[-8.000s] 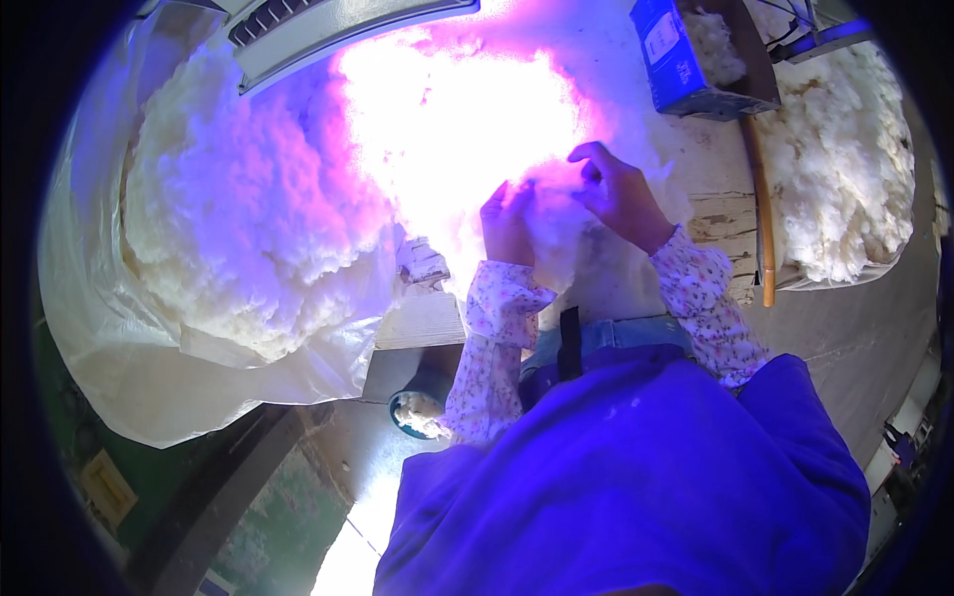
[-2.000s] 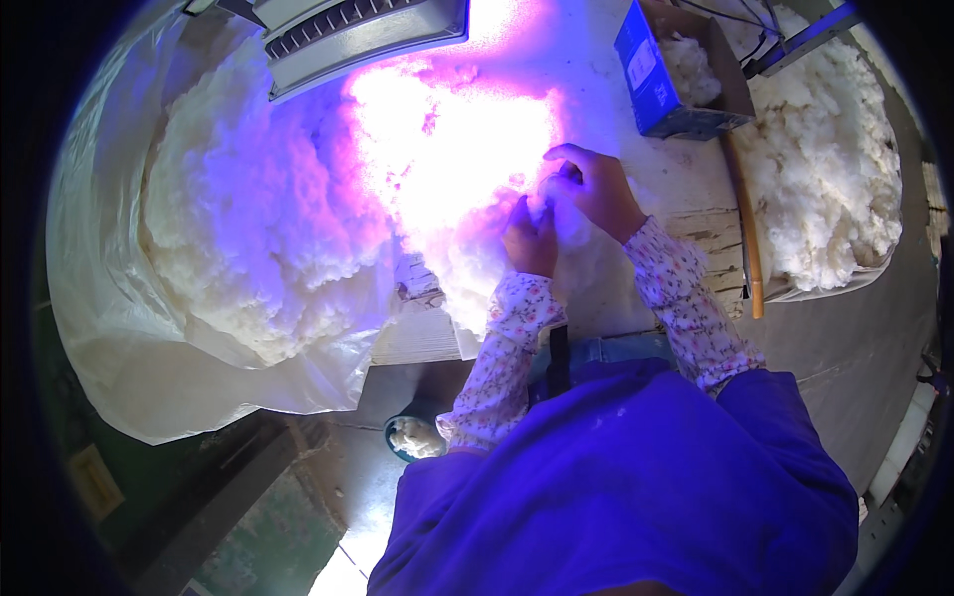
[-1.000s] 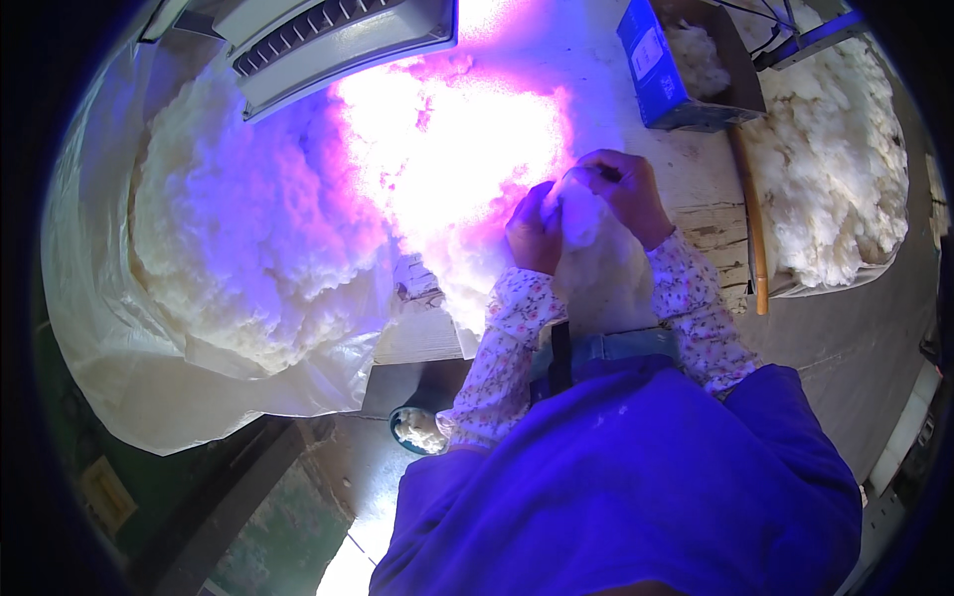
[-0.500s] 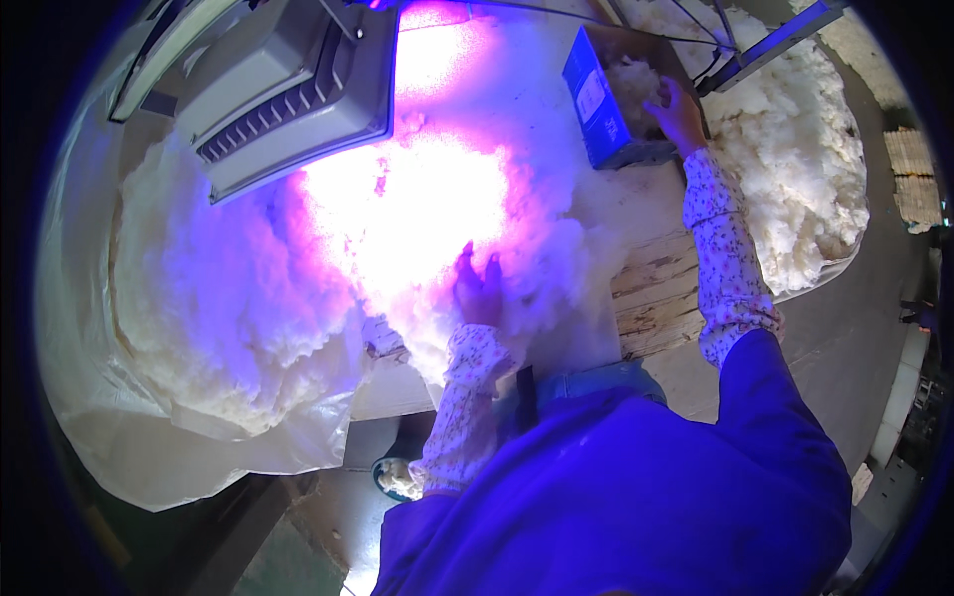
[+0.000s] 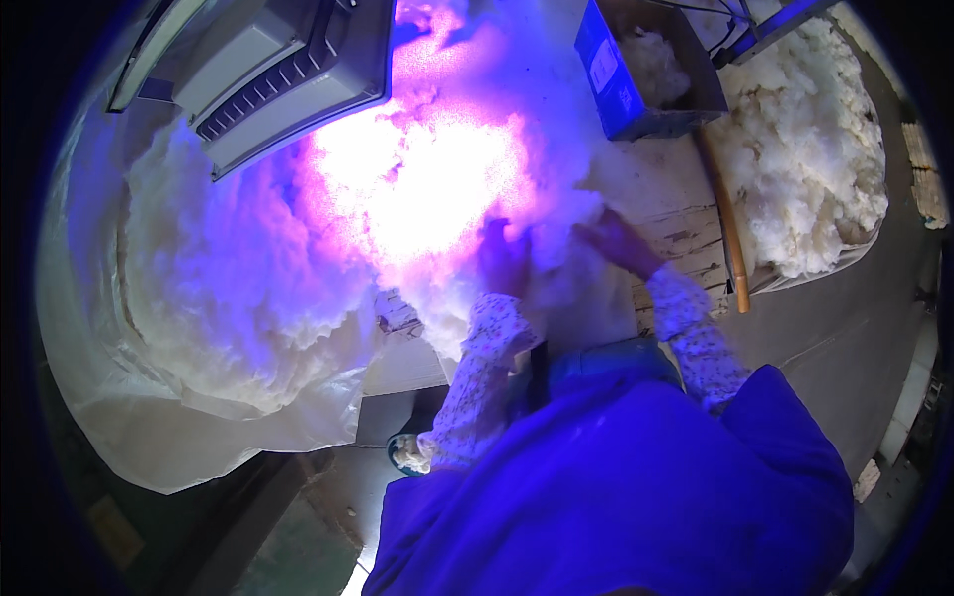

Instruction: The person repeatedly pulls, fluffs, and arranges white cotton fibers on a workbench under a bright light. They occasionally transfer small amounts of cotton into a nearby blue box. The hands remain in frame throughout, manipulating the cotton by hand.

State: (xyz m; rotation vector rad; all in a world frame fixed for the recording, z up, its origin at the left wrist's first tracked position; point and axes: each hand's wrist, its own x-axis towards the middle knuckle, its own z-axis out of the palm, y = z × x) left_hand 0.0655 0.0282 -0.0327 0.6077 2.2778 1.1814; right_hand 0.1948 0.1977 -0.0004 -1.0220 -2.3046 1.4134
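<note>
The loose fibre (image 5: 561, 260) lies on the table in front of the person, between and around the two hands. It is fluffy and cloud-like, with soft, ragged edges and uneven tufts. Under the lamp (image 5: 298, 79) its middle is bleached to glaring white, ringed with pink and violet; toward the person it turns a dimmer bluish white.

The left hand (image 5: 505, 260) is at the near side of the glare, against the fluff, its fingers dark and indistinct. The right hand (image 5: 618, 243) reaches in from the other side, blurred, its fingertips at the fluff's edge. Whether either grip is apart or pinched on a tuft, I cannot tell.

Farther left, a big, lumpy fibre heap (image 5: 238, 288) sits in clear plastic sheeting (image 5: 159, 437). To the right, the table (image 5: 681, 238) shows worn, cracked boards. Beyond the right hand stands an open blue box (image 5: 618, 99) holding more fluff; a wooden rod (image 5: 723, 219) lies beside a second, creamier pile (image 5: 805, 149) at far right.
</note>
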